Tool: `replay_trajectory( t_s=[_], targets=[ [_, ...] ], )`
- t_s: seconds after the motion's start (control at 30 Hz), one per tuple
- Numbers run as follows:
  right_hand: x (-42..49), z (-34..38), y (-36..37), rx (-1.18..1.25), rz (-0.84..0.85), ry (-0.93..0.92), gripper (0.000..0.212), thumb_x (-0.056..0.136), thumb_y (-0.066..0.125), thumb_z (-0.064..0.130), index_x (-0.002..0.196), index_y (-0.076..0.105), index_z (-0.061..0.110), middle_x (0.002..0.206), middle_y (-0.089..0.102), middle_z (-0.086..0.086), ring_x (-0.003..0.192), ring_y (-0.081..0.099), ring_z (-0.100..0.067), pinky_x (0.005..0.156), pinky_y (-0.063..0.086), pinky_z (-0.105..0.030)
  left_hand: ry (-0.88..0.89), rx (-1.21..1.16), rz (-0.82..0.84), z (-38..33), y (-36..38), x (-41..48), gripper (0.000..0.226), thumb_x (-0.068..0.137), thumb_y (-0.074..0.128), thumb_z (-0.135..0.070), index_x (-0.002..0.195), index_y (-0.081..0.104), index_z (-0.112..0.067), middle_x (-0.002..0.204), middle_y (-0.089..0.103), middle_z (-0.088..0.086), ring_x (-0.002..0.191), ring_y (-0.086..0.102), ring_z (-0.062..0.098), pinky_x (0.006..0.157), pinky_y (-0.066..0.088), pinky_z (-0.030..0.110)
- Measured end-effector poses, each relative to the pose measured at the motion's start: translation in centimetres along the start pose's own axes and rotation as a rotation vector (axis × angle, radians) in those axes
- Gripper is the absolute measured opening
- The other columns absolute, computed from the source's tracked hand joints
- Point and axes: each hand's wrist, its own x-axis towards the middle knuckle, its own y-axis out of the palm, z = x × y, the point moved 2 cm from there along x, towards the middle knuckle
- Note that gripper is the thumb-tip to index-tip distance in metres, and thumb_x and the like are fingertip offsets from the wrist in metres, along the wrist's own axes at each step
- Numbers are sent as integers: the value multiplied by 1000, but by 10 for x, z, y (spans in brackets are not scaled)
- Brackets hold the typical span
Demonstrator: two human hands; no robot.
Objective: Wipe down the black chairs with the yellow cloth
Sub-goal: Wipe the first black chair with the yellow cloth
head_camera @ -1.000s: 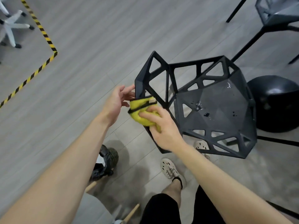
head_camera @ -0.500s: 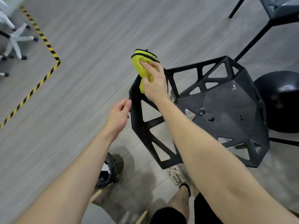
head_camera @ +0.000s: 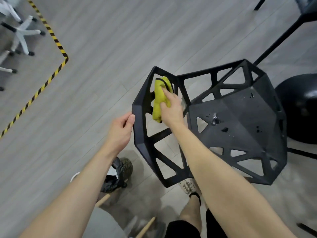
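A black chair (head_camera: 240, 117) with triangular cut-outs stands in front of me, its backrest toward the left. Small wet spots dot the seat. My right hand (head_camera: 171, 109) holds the bunched yellow cloth (head_camera: 160, 98) against the inner face of the backrest, near its upper part. My left hand (head_camera: 121, 129) grips the outer edge of the backrest, thumb on the rim.
A second black chair (head_camera: 305, 12) stands at the top right, a round black seat (head_camera: 300, 107) at the right edge. Yellow-black floor tape (head_camera: 51, 74) and white chair bases (head_camera: 22, 36) lie at the left. A black bag (head_camera: 115, 176) and wooden handles (head_camera: 145, 227) sit near my feet.
My right hand brought the cloth from the backrest's top corner down onto its inner face. My left hand stayed on the outer edge.
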Motion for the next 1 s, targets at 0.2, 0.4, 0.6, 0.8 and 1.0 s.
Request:
replay_trajectory(
  t_s=[0.2,0.4,0.6,0.8,1.0],
  targets=[
    [-72,2,-5,-50,105,-343,52,89,55,-3,134,72,18,135,60,0,123,55,-7,104,40,-11,16,-41,-50,-3,5,-2,40,111,47,-35,110,71,-3,77,56,0,74,48,16,75,42,38],
    [-42,-43,-9,-203,169,-250,57,95,53,-9,145,64,17,144,53,-6,131,54,-26,110,48,-33,-22,-39,-69,4,4,-5,33,116,44,-32,110,73,-17,79,63,-13,73,54,8,72,45,29],
    [-43,-52,-3,-93,70,-141,59,94,54,6,147,60,32,146,50,7,135,51,-13,114,40,-19,23,3,-150,-7,26,1,35,117,34,-31,122,64,-13,96,66,-4,88,57,-6,82,44,13],
    [-48,-114,-39,-317,132,117,46,99,53,6,139,69,23,142,57,-7,131,56,-30,113,45,-42,16,14,-223,6,41,-13,41,118,22,-41,116,50,-11,99,60,18,91,58,25,84,47,39],
    [-89,-86,-10,-202,115,25,52,90,52,13,138,67,29,137,56,2,126,54,-4,110,40,-19,-1,-54,-328,10,44,-11,30,117,26,-34,97,43,-19,77,38,-23,73,38,-4,69,33,12]
  ],
)
